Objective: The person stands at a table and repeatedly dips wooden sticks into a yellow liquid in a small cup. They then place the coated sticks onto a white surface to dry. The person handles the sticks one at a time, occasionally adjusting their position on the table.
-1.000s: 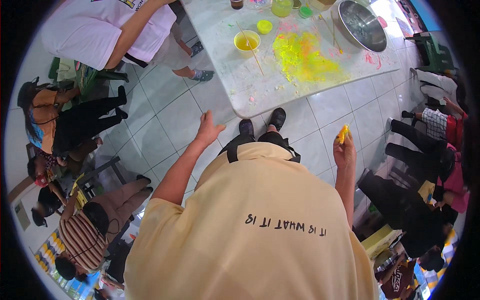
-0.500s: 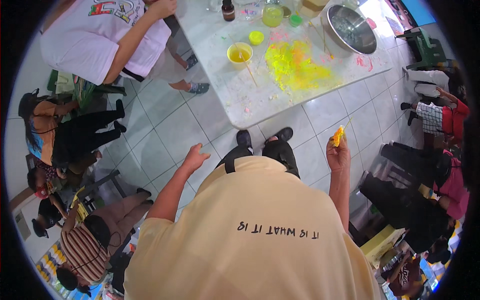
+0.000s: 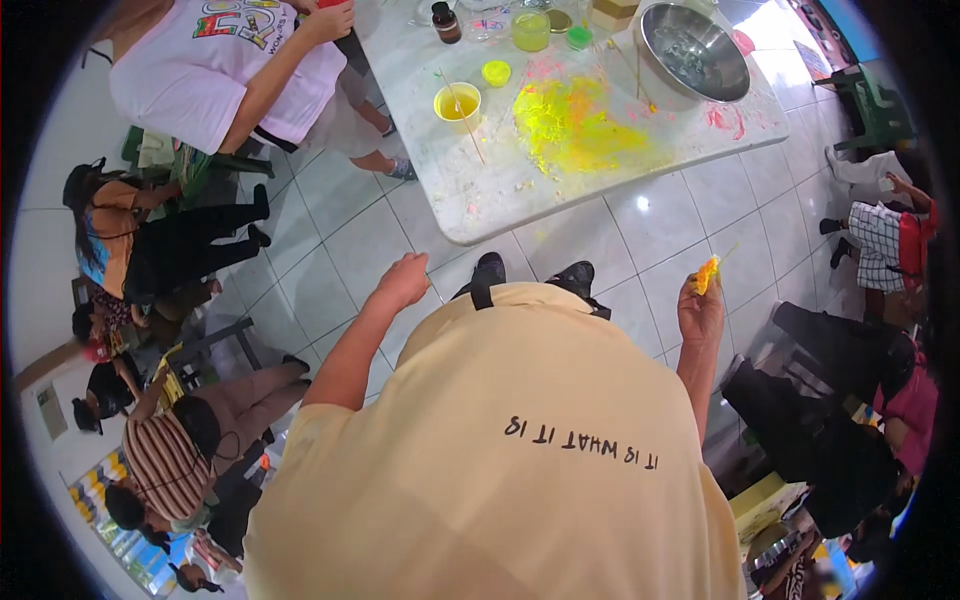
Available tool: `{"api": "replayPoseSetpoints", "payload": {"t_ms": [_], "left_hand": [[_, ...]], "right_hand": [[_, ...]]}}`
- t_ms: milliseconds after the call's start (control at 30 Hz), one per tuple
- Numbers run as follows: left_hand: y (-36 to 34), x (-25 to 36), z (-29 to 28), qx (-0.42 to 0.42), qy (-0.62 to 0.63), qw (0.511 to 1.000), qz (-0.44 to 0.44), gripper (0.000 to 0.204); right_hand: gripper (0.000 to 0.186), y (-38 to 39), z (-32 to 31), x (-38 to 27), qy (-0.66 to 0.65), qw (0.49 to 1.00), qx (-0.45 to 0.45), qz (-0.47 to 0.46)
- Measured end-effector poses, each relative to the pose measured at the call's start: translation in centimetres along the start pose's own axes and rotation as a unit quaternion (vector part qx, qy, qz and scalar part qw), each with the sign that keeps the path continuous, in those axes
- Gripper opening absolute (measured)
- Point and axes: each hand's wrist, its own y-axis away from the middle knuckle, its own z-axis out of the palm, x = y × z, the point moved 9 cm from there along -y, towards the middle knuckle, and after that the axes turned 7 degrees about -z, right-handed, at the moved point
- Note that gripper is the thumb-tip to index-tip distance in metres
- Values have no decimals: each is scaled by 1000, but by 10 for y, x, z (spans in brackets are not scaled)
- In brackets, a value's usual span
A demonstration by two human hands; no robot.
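My right hand (image 3: 702,312) is closed around a small lumpy orange-yellow piece (image 3: 707,274) with a thin greenish stick standing out of it. I cannot tell what the piece is made of. It is held over the floor, off the near right side of the table. My left hand (image 3: 404,281) hangs in the air left of my body, fingers curled in, with nothing seen in it. Ahead, the white table (image 3: 470,222) bears a bright yellow and orange smear (image 3: 575,125). A cup of yellow liquid (image 3: 457,104) with a stick across it stands on the left.
A metal bowl (image 3: 695,52) stands at the table's right, near a jar of green liquid (image 3: 531,31), a brown bottle (image 3: 446,22) and small yellow (image 3: 496,73) and green (image 3: 578,38) lids or tubs. A person in a white shirt (image 3: 205,75) stands left of the table; several others are around.
My left hand has swung slightly right and up, and its fingers have curled in. My right hand has shifted a little right, still holding the orange-yellow piece. The view has turned slightly.
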Motion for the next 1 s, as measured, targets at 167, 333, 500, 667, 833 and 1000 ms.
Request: {"api": "replayPoseSetpoints", "payload": {"t_ms": [167, 333, 500, 667, 833, 1000], "left_hand": [[15, 45, -21, -81, -120, 989, -11, 32], [16, 69, -41, -74, -175, 982, -15, 32], [12, 63, -47, -64, -223, 972, -33, 31], [11, 48, -55, -15, -220, 974, -53, 31], [12, 44, -75, 29, -182, 982, -51, 31], [17, 39, -84, 50, -168, 983, -51, 27]], "right_hand": [[34, -7, -21, -20, -15, 1000, -8, -3], [34, -7, -34, -32, -27, 1000, -10, 0], [33, -6, -46, -40, -44, 999, -5, -6], [33, -5, -55, -43, -37, 999, 17, -25], [32, -3, -33, -35, -38, 999, -2, -25], [32, 9, 20, -19, -16, 1000, -24, -11]]}}
